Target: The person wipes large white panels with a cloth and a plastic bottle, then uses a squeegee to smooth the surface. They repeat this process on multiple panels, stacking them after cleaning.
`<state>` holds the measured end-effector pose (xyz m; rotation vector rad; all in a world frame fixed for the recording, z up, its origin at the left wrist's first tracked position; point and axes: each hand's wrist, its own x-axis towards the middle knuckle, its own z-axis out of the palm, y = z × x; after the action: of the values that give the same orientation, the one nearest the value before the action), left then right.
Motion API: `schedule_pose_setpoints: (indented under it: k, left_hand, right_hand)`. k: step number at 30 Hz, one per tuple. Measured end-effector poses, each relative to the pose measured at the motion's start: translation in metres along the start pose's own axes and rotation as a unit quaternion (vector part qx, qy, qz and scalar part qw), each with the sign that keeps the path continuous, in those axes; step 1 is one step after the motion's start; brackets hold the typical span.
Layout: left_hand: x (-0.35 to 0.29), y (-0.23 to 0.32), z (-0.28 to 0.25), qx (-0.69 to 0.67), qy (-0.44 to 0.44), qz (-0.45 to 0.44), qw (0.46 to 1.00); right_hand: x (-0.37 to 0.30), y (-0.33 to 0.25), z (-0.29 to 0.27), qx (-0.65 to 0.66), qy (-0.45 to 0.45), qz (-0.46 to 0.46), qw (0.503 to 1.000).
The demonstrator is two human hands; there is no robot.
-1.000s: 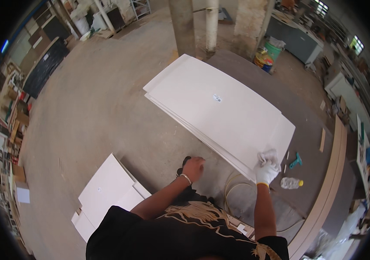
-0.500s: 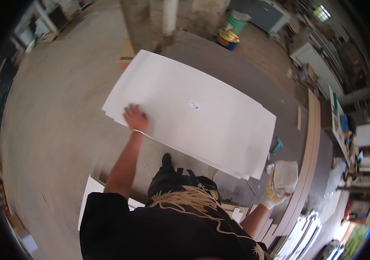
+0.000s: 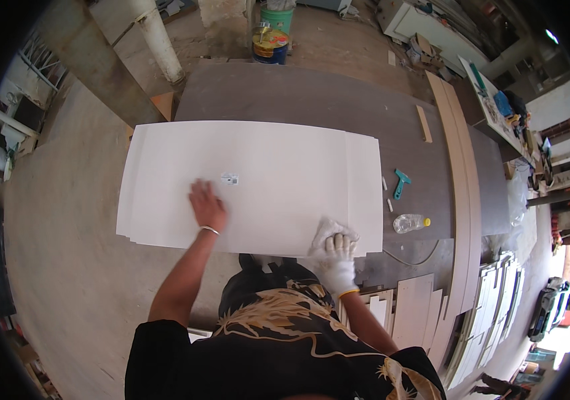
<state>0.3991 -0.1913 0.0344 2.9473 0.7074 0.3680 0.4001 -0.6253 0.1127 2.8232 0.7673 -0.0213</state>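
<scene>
Several white panels [image 3: 271,160] lie stacked, slightly out of line, on the dark table board in front of me. Bare, with a bracelet at the wrist, my left hand [image 3: 209,205] rests on the top panel with its fingers spread, a little blurred. A small printed label [image 3: 230,179] is stuck on the panel just beyond these fingers. At the panel's near right part my right hand [image 3: 339,257], in a white work glove, grips a whitish cloth [image 3: 331,233] and presses it on the surface.
Right of the stack, a teal scraper [image 3: 401,184] and a clear bottle with a yellow cap [image 3: 410,223] lie on the dark board [image 3: 285,93]. Long wooden strips [image 3: 461,200] run along its right side. A rusty post [image 3: 101,60] and a bucket [image 3: 270,47] stand beyond the table.
My right hand has come from beside the stack onto the top panel with the cloth. My left hand has slid inward from the panel's edge. The view has turned to the right.
</scene>
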Motion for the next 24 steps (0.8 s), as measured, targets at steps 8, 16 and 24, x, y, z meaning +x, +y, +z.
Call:
schedule_pose_setpoints:
  k: [8,16,24]
  left_hand:
    - [-0.026,0.077,-0.030,-0.048,-0.122,0.172,0.976]
    - [-0.025,0.082,-0.043,-0.069,-0.153,0.158,0.973]
    - [-0.023,0.083,-0.050,-0.100,-0.211,0.141,0.962]
  right_hand:
    - [0.168,0.037,0.044,0.229,0.114,0.054,0.965]
    - [0.352,0.080,0.068,0.239,0.066,0.083,0.965]
    - [0.316,0.058,0.048,0.283,0.044,0.127,0.950]
